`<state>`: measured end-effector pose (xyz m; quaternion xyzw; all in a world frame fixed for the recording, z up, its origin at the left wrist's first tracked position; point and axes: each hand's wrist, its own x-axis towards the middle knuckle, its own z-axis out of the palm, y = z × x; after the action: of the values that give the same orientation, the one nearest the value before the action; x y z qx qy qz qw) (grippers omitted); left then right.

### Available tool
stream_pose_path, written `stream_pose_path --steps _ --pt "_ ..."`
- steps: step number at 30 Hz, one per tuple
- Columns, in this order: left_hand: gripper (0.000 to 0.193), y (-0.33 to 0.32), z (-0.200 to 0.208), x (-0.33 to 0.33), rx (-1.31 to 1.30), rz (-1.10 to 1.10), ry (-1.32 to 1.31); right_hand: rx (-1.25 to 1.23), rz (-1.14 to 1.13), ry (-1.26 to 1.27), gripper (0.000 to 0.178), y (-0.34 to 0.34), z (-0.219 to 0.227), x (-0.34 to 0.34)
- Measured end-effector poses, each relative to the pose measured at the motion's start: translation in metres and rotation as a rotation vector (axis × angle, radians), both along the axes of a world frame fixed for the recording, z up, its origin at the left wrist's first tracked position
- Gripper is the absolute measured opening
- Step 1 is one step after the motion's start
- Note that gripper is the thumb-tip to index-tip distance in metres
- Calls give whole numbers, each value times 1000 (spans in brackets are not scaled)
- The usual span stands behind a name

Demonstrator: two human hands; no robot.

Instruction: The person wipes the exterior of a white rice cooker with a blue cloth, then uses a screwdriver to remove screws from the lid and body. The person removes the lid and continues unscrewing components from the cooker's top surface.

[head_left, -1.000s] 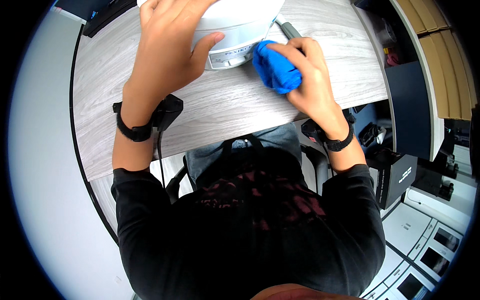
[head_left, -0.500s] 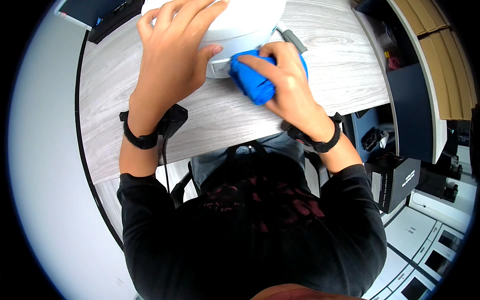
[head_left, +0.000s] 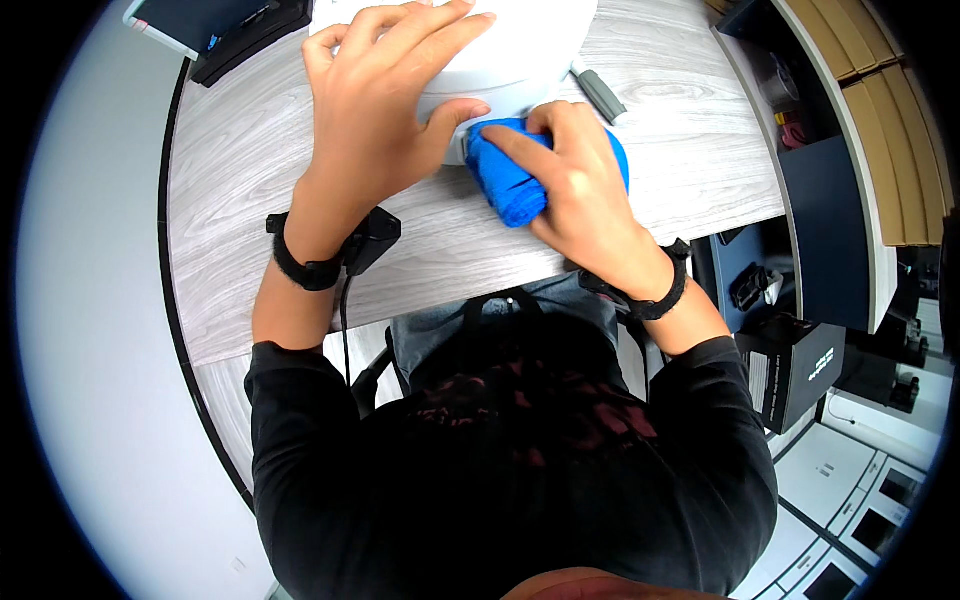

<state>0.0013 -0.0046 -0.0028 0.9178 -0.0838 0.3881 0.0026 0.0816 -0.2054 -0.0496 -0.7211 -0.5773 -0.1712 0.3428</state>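
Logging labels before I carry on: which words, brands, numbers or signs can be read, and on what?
Printed wording is not copied out here; places only.
Black box: white lettering on its sides, small and blurred.
Black shirt: dark red print, unclear whether it forms letters.
White appliance: front partly covered by the blue cloth in the right hand; no lettering readable.

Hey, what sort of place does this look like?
Probably an office or workroom: there's a grey wood-grain desk, a dark shelf unit on the right beside brown cardboard boxes, and what look like white cabinets at lower right.
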Motion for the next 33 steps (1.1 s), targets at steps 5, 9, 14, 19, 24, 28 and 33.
stream_pose_path --steps 5,9,14,19,24,28,33 --pt "58 -2 -2 2 -22 -8 -23 13 11 -38 43 18 -7 -11" --pt "58 -3 -3 3 -24 -13 -31 -57 -25 -97 36 25 -16 -16" --pt "58 -1 -6 4 -38 -25 -30 -102 -70 -101 28 23 -25 -18" --pt "57 -2 -1 3 -56 -40 -11 -177 -77 -112 25 14 -34 -13" --pt "57 -1 -1 2 -58 -43 4 -181 -42 -32 32 -6 -31 2" --pt "57 3 -8 3 -111 -52 -37 -133 21 135 50 -27 -25 24" --pt "54 9 0 -1 -143 -85 33 7 -77 239 58 -44 -15 42"
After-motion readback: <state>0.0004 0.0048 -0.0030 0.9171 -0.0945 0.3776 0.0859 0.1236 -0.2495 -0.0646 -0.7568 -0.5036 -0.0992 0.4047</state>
